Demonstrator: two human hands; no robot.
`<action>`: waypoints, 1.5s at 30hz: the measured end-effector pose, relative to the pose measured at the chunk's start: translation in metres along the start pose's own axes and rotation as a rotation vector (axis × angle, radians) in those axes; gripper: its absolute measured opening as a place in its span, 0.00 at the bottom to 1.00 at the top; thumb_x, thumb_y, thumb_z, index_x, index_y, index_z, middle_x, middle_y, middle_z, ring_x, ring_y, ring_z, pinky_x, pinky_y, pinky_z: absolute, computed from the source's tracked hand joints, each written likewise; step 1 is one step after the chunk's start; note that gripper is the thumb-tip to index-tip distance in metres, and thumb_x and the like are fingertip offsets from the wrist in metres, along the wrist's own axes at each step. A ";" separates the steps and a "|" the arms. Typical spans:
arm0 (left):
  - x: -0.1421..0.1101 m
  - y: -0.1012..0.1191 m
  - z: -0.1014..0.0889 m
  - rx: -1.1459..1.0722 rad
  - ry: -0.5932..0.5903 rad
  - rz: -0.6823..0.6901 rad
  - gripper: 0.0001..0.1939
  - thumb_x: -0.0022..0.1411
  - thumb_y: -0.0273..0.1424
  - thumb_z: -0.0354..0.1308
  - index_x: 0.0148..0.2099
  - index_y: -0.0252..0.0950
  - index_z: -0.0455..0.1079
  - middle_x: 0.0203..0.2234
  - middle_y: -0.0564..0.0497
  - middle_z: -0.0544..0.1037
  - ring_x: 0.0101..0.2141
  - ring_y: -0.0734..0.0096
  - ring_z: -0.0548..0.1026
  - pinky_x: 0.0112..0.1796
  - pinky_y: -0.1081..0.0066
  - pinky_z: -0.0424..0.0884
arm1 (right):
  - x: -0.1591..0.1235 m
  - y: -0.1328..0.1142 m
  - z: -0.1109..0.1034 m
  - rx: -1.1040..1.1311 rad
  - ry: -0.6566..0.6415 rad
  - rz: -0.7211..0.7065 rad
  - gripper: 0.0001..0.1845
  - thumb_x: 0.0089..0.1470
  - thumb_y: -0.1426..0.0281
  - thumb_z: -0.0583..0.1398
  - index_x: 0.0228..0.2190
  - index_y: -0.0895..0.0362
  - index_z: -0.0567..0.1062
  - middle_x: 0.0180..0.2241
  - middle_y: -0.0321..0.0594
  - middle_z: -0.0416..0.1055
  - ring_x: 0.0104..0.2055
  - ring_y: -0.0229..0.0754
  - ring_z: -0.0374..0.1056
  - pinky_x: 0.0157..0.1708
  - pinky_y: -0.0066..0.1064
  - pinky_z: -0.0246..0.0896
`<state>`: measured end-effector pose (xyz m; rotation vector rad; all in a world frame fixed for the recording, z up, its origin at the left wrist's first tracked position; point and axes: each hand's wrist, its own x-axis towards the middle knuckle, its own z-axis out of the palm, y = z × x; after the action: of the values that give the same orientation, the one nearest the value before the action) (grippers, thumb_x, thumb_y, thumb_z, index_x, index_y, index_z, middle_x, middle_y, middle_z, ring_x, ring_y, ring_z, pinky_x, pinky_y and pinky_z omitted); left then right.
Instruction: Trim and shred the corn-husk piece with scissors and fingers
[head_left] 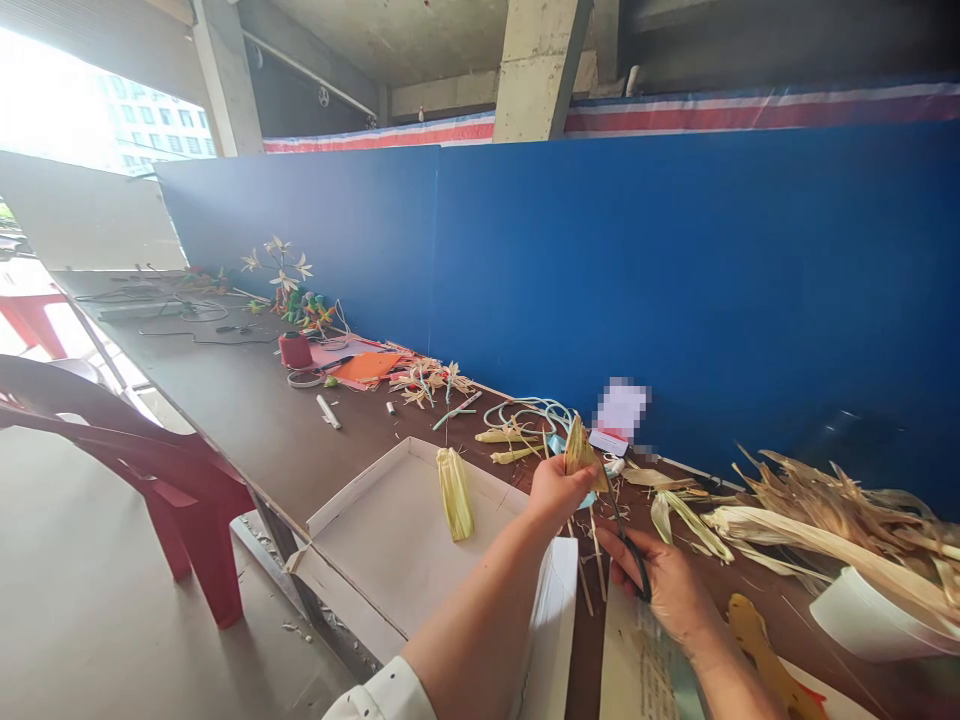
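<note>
My left hand point(559, 492) pinches a piece of dried corn husk point(578, 446), held upright above the table. In my right hand point(664, 580) is a pair of scissors with black handles point(640, 570), fingers wrapped around the loops. The scissor blades reach up beside the right edge of the husk; whether they touch it I cannot tell. To the left, a folded yellow-green husk point(455, 495) lies in a shallow white cardboard tray point(360, 500). Loose husk strips point(690, 520) are spread on the table just beyond my right hand.
A heap of dry husks point(817, 495) and a white bowl point(874, 615) stand at the right. Blue cord point(529, 408), husk flowers point(427, 382), orange paper point(366, 368) and red thread point(295, 350) line the blue partition point(675, 270). A red chair point(187, 500) is at the left.
</note>
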<state>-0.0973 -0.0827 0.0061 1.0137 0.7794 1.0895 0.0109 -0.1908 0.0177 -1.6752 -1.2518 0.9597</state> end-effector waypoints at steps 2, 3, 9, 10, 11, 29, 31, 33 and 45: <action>0.000 0.001 0.000 0.030 0.001 0.018 0.12 0.48 0.35 0.64 0.31 0.33 0.70 0.18 0.56 0.67 0.19 0.81 0.62 0.23 0.78 0.58 | 0.002 0.002 0.000 -0.012 0.007 0.004 0.24 0.39 0.50 0.63 0.35 0.52 0.79 0.15 0.32 0.66 0.18 0.40 0.60 0.21 0.32 0.56; -0.001 0.001 0.000 0.022 0.003 0.022 0.11 0.48 0.34 0.64 0.30 0.33 0.69 0.17 0.57 0.67 0.19 0.82 0.61 0.22 0.78 0.58 | 0.002 0.002 0.000 -0.017 0.012 0.008 0.24 0.39 0.49 0.63 0.35 0.52 0.79 0.15 0.32 0.66 0.18 0.40 0.60 0.21 0.33 0.56; -0.005 0.005 0.001 0.004 -0.028 0.029 0.09 0.51 0.32 0.60 0.26 0.33 0.64 0.14 0.57 0.63 0.15 0.83 0.57 0.17 0.78 0.51 | 0.004 0.003 -0.001 -0.038 0.024 0.006 0.26 0.40 0.48 0.62 0.35 0.53 0.79 0.15 0.32 0.66 0.19 0.40 0.60 0.22 0.32 0.56; -0.006 0.006 0.002 0.009 -0.028 0.031 0.09 0.51 0.32 0.60 0.26 0.33 0.64 0.15 0.57 0.63 0.15 0.83 0.57 0.17 0.78 0.51 | 0.004 0.003 -0.001 -0.044 0.023 0.002 0.26 0.41 0.47 0.61 0.35 0.53 0.79 0.15 0.32 0.66 0.19 0.40 0.60 0.22 0.32 0.56; -0.007 0.006 0.002 0.013 -0.026 0.032 0.09 0.51 0.32 0.60 0.26 0.33 0.64 0.15 0.57 0.63 0.15 0.83 0.57 0.17 0.78 0.52 | 0.004 0.003 0.000 -0.048 0.022 -0.002 0.26 0.42 0.47 0.60 0.35 0.54 0.78 0.15 0.32 0.66 0.19 0.40 0.60 0.22 0.32 0.56; -0.020 0.010 0.013 0.031 -0.042 -0.091 0.08 0.50 0.28 0.62 0.34 0.30 0.73 0.22 0.52 0.72 0.19 0.80 0.65 0.22 0.77 0.64 | -0.009 -0.009 0.006 -0.015 0.166 -0.048 0.21 0.45 0.47 0.58 0.24 0.52 0.75 0.17 0.34 0.67 0.20 0.39 0.60 0.23 0.30 0.57; -0.020 0.009 0.013 0.032 -0.049 -0.080 0.08 0.50 0.28 0.62 0.35 0.31 0.73 0.23 0.52 0.73 0.19 0.80 0.65 0.22 0.77 0.65 | -0.010 -0.010 0.007 0.009 0.159 -0.049 0.21 0.45 0.48 0.59 0.24 0.53 0.75 0.17 0.33 0.67 0.21 0.39 0.60 0.23 0.29 0.56; -0.019 0.008 0.012 0.050 -0.041 -0.062 0.08 0.50 0.28 0.62 0.35 0.30 0.73 0.22 0.52 0.73 0.19 0.79 0.66 0.23 0.76 0.65 | -0.010 -0.009 0.007 0.037 0.152 -0.046 0.21 0.44 0.48 0.60 0.28 0.53 0.76 0.17 0.32 0.66 0.21 0.39 0.59 0.23 0.30 0.55; -0.007 -0.003 0.005 0.089 -0.028 0.041 0.06 0.47 0.26 0.59 0.31 0.31 0.71 0.22 0.53 0.73 0.22 0.78 0.67 0.25 0.78 0.62 | -0.006 -0.003 0.003 0.019 0.103 -0.036 0.20 0.42 0.51 0.62 0.31 0.54 0.78 0.15 0.32 0.64 0.18 0.39 0.57 0.22 0.32 0.53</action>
<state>-0.0932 -0.0909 0.0051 1.1216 0.7932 1.0816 0.0059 -0.1955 0.0204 -1.6600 -1.1969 0.8502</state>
